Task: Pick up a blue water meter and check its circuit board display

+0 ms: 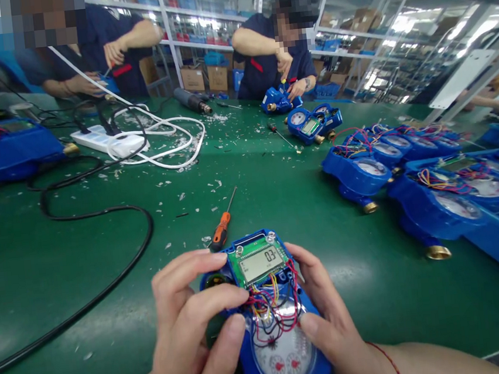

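Observation:
A blue water meter (283, 354) lies in front of me, its cover off, showing a green circuit board with an LCD (261, 262), a tangle of red and coloured wires (277, 311) and a round dial (286, 360). My left hand (192, 327) grips its left side, fingers curled over the board's edge and thumb by the dial. My right hand (328, 314) holds the right side, thumb pressed near the wires. An orange-handled screwdriver (221, 228) lies just behind the meter.
Several opened blue meters (429, 181) crowd the right of the green table (107, 271). A black cable (102, 213), white power strip (110, 143) and white cord lie at left. Two other people work on meters across the table.

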The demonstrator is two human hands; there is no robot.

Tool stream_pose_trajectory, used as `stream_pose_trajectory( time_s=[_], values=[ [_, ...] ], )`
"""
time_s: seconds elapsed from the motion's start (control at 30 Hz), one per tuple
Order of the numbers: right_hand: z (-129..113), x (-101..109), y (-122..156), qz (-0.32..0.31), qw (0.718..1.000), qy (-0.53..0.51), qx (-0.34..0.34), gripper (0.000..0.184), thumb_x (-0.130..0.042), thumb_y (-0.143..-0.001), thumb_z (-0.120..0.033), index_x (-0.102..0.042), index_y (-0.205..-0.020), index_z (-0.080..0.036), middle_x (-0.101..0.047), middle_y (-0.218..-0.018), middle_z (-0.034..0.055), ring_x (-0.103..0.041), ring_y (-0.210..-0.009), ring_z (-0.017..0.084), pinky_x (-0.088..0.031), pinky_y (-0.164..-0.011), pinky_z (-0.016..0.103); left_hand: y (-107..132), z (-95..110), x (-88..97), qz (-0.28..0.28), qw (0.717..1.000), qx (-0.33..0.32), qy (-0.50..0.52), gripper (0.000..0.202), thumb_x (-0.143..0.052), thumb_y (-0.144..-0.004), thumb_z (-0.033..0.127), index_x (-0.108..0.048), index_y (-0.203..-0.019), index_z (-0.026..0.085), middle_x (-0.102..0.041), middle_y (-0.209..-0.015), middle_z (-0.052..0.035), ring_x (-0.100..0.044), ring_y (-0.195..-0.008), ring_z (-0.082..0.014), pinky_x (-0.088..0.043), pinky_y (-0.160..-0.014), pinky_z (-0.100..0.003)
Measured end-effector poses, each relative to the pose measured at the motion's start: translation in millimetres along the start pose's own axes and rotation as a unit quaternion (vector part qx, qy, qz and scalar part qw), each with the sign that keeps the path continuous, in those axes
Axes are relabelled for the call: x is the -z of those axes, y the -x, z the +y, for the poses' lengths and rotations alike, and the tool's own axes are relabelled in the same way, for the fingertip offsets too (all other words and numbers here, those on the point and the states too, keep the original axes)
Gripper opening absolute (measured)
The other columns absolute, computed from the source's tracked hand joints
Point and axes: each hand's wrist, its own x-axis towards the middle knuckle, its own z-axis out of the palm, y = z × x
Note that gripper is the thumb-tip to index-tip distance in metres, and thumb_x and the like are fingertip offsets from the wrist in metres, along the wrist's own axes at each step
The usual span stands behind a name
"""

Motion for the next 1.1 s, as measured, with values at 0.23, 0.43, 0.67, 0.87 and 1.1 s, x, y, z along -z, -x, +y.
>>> stream_pose_trajectory(
  time_s=[0.23,0.43,0.67,0.87,1.1],
  values=[
    [4.2,4.2,-0.1,0.021,0.999,-0.044,-0.017,0.063,-0.07,-0.082,-0.039,-0.04,-0.137,-0.03,-0.048,-0.142,0.0063,-0.047,-0.129,0.026,-0.048,-0.097,0.037,-0.5,-9.2,-3.7,-0.002,0.998,0.028,0.049,0.014,-0.048,-0.088,0.012,-0.057,-0.09,0.023,-0.046,-0.123,-0.0046,-0.041,-0.115,-0.0269,-0.035,-0.096,-0.045],
    [5.3,5.5,1.0,0.018,0.998,-0.055,-0.027,0.066,-0.07,-0.08,-0.039,-0.038,-0.137,-0.03,-0.05,-0.139,0.006,-0.048,-0.126,0.026,-0.045,-0.096,0.037,-2.6,-12.0,-5.6,0.011,0.996,0.04,0.083,0.012,-0.048,-0.088,0.013,-0.056,-0.087,0.022,-0.049,-0.119,-0.0033,-0.038,-0.119,-0.0249,-0.033,-0.094,-0.04],
    [3.4,4.5,-1.1,0.005,0.994,-0.096,-0.042,0.065,-0.07,-0.08,-0.035,-0.037,-0.136,-0.031,-0.05,-0.138,0.0072,-0.052,-0.122,0.028,-0.048,-0.095,0.041,-6.3,-14.6,-10.7,0.063,0.988,0.086,0.109,0.013,-0.05,-0.089,0.013,-0.056,-0.082,0.022,-0.049,-0.114,-0.0026,-0.042,-0.118,-0.0225,-0.037,-0.088,-0.036],
    [1.3,3.1,-3.3,0.006,0.995,-0.087,-0.052,0.066,-0.07,-0.078,-0.039,-0.037,-0.134,-0.031,-0.057,-0.126,0.0076,-0.054,-0.117,0.029,-0.045,-0.096,0.044,-6.6,-17.2,-10.6,0.056,0.981,0.11,0.151,0.013,-0.048,-0.089,0.013,-0.056,-0.084,0.022,-0.048,-0.116,-0.0047,-0.041,-0.118,-0.024,-0.039,-0.086,-0.036],
    [3.8,3.8,-2.5,0.006,0.996,-0.079,-0.035,0.063,-0.068,-0.079,-0.038,-0.039,-0.134,-0.031,-0.054,-0.134,0.0072,-0.049,-0.125,0.029,-0.046,-0.097,0.043,-5.1,-15.9,-4.6,-0.06,0.994,-0.01,0.089,0.021,-0.05,-0.081,0.018,-0.055,-0.1,0.023,-0.042,-0.123,-0.0076,-0.035,-0.12,-0.027,-0.035,-0.095,-0.042]
  ],
)
